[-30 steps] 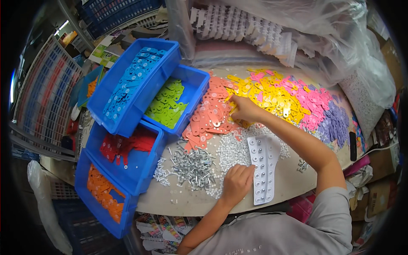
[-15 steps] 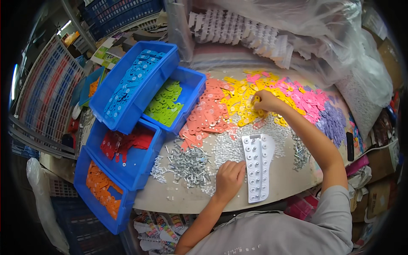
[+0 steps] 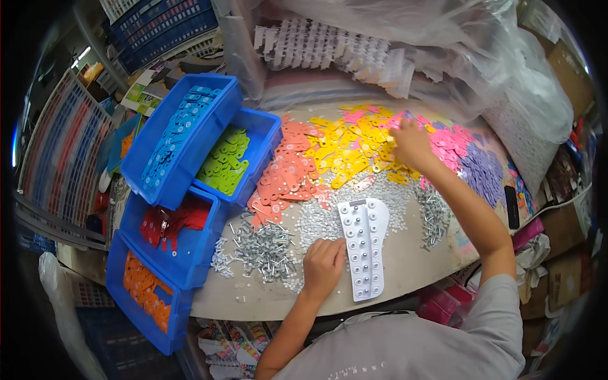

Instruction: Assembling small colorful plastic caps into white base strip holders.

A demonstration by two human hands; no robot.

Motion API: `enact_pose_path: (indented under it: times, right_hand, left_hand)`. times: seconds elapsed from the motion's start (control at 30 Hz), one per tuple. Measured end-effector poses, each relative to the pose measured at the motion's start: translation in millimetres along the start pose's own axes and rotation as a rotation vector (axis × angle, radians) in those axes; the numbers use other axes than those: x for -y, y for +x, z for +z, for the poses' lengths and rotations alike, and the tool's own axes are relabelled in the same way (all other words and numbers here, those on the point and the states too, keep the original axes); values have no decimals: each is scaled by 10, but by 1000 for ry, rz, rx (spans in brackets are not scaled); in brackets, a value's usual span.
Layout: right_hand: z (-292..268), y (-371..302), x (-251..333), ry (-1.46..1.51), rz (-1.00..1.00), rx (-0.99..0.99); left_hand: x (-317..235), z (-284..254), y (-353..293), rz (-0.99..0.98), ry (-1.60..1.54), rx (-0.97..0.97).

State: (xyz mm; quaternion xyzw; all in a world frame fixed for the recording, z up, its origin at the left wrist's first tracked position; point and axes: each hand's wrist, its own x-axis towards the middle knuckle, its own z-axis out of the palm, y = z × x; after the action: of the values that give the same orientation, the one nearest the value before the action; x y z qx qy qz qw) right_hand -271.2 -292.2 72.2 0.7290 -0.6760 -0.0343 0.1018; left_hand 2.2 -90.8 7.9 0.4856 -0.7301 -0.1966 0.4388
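A white plastic board point(image 3: 381, 221) with rows of round studs and a curved right side lies near the table's front edge. My left hand point(image 3: 324, 265) rests closed against its left edge, fingers curled under; what they hold, if anything, is hidden. My right hand point(image 3: 411, 142) reaches far over the table, where a heap of yellow plastic strips point(image 3: 347, 149) meets the pink strips point(image 3: 448, 145). Its fingers are bent down, and I cannot make out what is in them. Small white round pieces point(image 3: 316, 221) spread beside the board. Metal rivets point(image 3: 263, 253) lie left of my left hand.
Coral strips point(image 3: 286, 168) and purple strips point(image 3: 482, 172) flank the middle heaps. More rivets point(image 3: 434, 218) lie under my right forearm. Stacked blue bins point(image 3: 214, 212) hold blue, green, red and orange strips. A black oblong object point(image 3: 512, 206) lies at right. A clear plastic bag point(image 3: 529, 136) bulges behind.
My right hand has moved from the yellow heap, where it had a yellow strip at its fingers, rightward to the pink strips. The whole view has shifted; my left hand stays beside the board.
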Motion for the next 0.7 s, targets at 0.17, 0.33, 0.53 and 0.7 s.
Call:
enact_pose_path:
  times: [0.17,0.33,0.53,0.7]
  right_hand:
    - [147,107,672,627,-613,-87]
    - [374,252,727,554,-668,47]
    - [440,297,357,535,-692,102]
    - [449,282,-37,520,-601,115]
  left_hand:
    - [22,-15,-16,-38,43,33]
    - [50,-5,-20,-55,31,-32]
    - [65,-22,-21,-89,49,-41]
    - [51,-10,-4,-44,51,-31]
